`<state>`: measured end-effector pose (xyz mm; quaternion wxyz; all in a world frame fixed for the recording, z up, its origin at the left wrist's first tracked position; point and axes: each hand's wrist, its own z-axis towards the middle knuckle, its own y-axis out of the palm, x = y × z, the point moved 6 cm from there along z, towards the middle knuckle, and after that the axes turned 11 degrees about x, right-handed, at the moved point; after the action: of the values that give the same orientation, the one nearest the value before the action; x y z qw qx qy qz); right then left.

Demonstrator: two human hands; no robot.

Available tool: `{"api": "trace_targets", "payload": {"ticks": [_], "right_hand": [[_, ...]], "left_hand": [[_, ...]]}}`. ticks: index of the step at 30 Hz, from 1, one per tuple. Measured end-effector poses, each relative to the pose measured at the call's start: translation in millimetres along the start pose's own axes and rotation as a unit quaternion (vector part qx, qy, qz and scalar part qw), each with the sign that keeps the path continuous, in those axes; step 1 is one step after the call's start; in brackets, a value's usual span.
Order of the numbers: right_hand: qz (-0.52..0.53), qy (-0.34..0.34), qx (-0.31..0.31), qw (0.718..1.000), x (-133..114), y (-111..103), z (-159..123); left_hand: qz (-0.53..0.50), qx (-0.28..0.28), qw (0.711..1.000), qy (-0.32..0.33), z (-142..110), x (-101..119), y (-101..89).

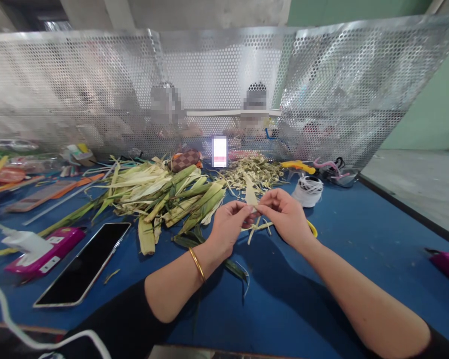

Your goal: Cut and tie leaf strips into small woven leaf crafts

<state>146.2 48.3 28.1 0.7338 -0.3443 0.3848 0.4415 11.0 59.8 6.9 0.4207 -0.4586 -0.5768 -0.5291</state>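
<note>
Between my two hands is a pale piece of corn husk (251, 191), its broad pointed end standing up above my fingers. My left hand (230, 223), with a gold bangle at the wrist, pinches its lower end. Fingertips of my right hand (284, 217) pinch the same end from the other side, touching or nearly touching the left ones. Below the hands, thin pale husk strips (255, 229) spread out sideways and down; whether they join the held piece is hidden. A heap of green and cream corn husks (164, 192) lies left of my hands, and shredded husk bits (260, 172) lie behind them.
A white spool of string (308, 191) stands at right, near yellow-handled scissors (298, 166). At left lie a phone (84, 264) and a magenta power strip (47, 252) with a white cable. A perforated metal screen (224, 65) closes off the back; people sit behind it.
</note>
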Motion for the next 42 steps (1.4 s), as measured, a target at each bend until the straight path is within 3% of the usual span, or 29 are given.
{"api": "trace_targets", "payload": {"ticks": [3,8,11,22,30,36,42], "right_hand": [[0.013,-0.024,-0.013,1.000,-3,2,-1],[-0.078,-0.142,-0.040,0.986,-13,3,-4],[-0.103,-0.173,-0.044,0.979,-15,3,-5],[-0.070,-0.135,-0.021,0.988,-17,1,-6],[-0.069,-0.034,0.014,0.997,-5,-4,-2],[-0.079,-0.041,0.008,0.996,-5,-3,-1],[-0.065,-0.062,-0.013,0.996,-10,-2,0]], "left_hand": [[-0.013,0.002,0.999,-0.031,0,-4,-0.1],[-0.050,0.004,0.996,-0.076,1,-6,-1.8],[-0.057,-0.005,0.994,-0.091,1,-5,-2.1],[-0.048,0.001,0.998,-0.031,0,-2,-2.5],[-0.043,-0.009,0.999,-0.007,-3,0,-0.4],[-0.013,-0.006,1.000,0.014,-2,1,-0.3],[-0.007,0.007,0.999,-0.032,1,-1,-4.0]]}}
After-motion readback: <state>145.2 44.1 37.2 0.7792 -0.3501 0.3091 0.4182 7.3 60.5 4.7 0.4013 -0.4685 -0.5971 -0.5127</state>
